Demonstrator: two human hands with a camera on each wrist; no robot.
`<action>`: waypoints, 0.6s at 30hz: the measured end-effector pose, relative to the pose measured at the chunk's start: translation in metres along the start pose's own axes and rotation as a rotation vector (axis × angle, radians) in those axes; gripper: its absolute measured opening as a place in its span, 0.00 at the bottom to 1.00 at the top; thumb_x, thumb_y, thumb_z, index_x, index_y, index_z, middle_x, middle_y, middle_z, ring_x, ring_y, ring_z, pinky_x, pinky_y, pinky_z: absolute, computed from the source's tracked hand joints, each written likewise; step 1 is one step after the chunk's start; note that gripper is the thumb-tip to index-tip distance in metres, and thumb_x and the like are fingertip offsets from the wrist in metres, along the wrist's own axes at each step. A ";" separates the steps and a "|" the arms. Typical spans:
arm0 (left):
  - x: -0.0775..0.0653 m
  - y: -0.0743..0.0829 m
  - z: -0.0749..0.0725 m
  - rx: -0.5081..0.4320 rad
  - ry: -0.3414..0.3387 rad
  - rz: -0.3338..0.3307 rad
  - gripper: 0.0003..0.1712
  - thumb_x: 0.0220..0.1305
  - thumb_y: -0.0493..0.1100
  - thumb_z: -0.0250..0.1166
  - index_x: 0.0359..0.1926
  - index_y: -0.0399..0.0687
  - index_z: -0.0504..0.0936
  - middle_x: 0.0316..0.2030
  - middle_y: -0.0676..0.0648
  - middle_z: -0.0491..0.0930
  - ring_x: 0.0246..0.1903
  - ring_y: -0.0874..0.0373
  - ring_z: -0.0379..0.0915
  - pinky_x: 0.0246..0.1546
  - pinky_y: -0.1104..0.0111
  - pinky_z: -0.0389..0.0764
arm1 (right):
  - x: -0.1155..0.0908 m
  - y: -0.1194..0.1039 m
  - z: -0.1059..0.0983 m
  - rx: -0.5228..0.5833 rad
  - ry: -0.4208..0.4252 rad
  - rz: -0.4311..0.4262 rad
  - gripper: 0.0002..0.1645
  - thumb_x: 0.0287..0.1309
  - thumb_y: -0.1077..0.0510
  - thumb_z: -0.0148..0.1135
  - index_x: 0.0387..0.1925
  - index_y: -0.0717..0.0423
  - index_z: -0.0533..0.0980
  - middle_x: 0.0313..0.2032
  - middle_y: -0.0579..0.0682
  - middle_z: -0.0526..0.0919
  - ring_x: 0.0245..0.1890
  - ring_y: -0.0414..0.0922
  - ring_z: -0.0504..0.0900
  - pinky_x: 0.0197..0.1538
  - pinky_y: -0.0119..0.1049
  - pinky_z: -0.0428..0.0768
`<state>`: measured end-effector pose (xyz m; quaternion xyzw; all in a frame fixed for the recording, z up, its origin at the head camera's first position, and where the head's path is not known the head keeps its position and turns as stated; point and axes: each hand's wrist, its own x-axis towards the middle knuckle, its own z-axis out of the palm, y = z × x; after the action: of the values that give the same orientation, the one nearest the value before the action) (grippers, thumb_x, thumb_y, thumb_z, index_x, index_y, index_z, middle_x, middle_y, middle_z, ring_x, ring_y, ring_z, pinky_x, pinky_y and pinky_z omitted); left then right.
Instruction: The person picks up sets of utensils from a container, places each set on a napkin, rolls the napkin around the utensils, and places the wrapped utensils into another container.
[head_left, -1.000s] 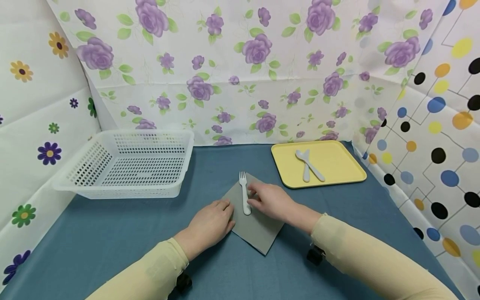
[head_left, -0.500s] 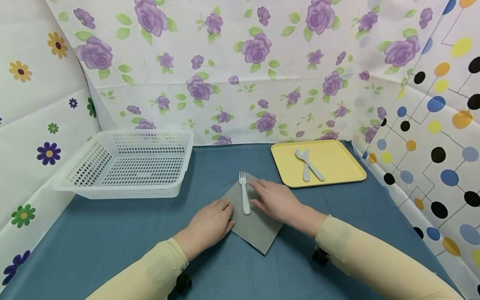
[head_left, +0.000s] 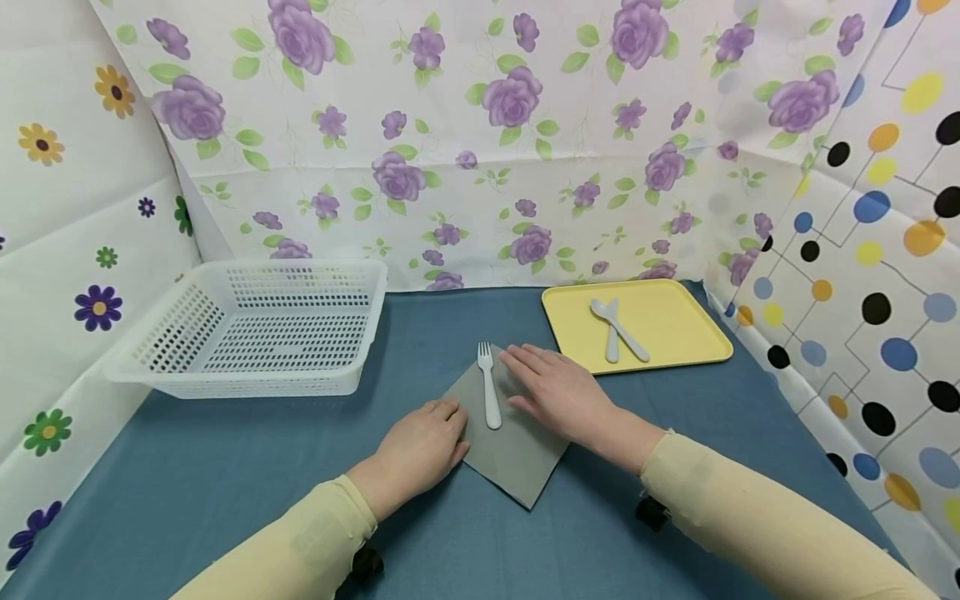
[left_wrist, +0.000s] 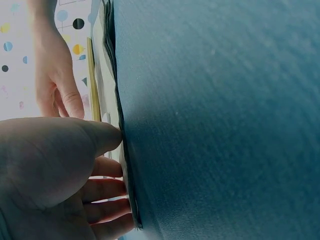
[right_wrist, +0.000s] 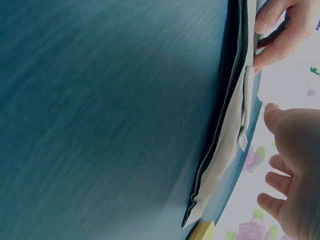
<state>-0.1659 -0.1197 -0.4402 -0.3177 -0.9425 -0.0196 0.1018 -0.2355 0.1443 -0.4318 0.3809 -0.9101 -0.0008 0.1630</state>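
A folded grey cloth napkin (head_left: 517,467) lies on the table as a diamond, its layers showing at the edge in the left wrist view. On top of it rests a light grey fork (head_left: 491,398), tines toward the back. My left hand (head_left: 422,454) rests on the napkin's left side, fingertips and thumb right at its edge (left_wrist: 120,145). Over the right side of the napkin is my right hand (head_left: 562,396), fingers extended and apart from the fork. In the right wrist view that hand (right_wrist: 297,165) holds nothing.
A yellow tray (head_left: 682,325) at the back right bears a spoon (head_left: 630,340) crossed over another grey utensil (head_left: 612,343). The white perforated basket (head_left: 270,383) stands at the back left. Patterned cloth walls (head_left: 465,208) enclose the blue-covered table (head_left: 285,467) on three sides.
My right hand has drawn back from beside the fork, shifting slightly right while its fingers straightened. Left hand, napkin and fork have stayed in place.
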 end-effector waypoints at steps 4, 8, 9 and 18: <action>0.000 0.000 0.000 -0.003 -0.009 -0.005 0.23 0.76 0.47 0.74 0.61 0.35 0.86 0.61 0.35 0.85 0.63 0.40 0.83 0.64 0.51 0.85 | -0.002 0.005 0.001 -0.031 -0.016 0.005 0.45 0.78 0.40 0.68 0.84 0.56 0.66 0.80 0.57 0.71 0.80 0.56 0.70 0.80 0.54 0.71; 0.000 0.000 0.000 0.001 -0.005 -0.004 0.23 0.76 0.47 0.74 0.61 0.35 0.86 0.61 0.35 0.85 0.62 0.40 0.83 0.63 0.51 0.85 | -0.005 0.011 0.002 -0.074 -0.009 0.003 0.46 0.79 0.39 0.67 0.86 0.55 0.64 0.81 0.56 0.69 0.82 0.55 0.66 0.82 0.55 0.67; 0.000 0.000 0.001 0.002 -0.003 -0.003 0.23 0.76 0.48 0.75 0.61 0.35 0.86 0.60 0.35 0.85 0.62 0.40 0.83 0.63 0.51 0.86 | -0.006 0.013 0.002 -0.078 -0.006 0.004 0.46 0.79 0.39 0.67 0.86 0.55 0.63 0.82 0.56 0.68 0.82 0.55 0.65 0.82 0.56 0.66; -0.001 0.001 0.001 0.020 0.027 0.015 0.23 0.75 0.47 0.76 0.60 0.35 0.87 0.59 0.36 0.86 0.61 0.41 0.84 0.63 0.52 0.86 | -0.011 0.026 0.003 -0.081 0.023 0.025 0.47 0.79 0.39 0.67 0.85 0.58 0.64 0.82 0.57 0.67 0.83 0.57 0.63 0.83 0.59 0.64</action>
<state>-0.1649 -0.1198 -0.4410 -0.3232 -0.9389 -0.0136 0.1177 -0.2474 0.1703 -0.4344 0.3626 -0.9121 -0.0312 0.1886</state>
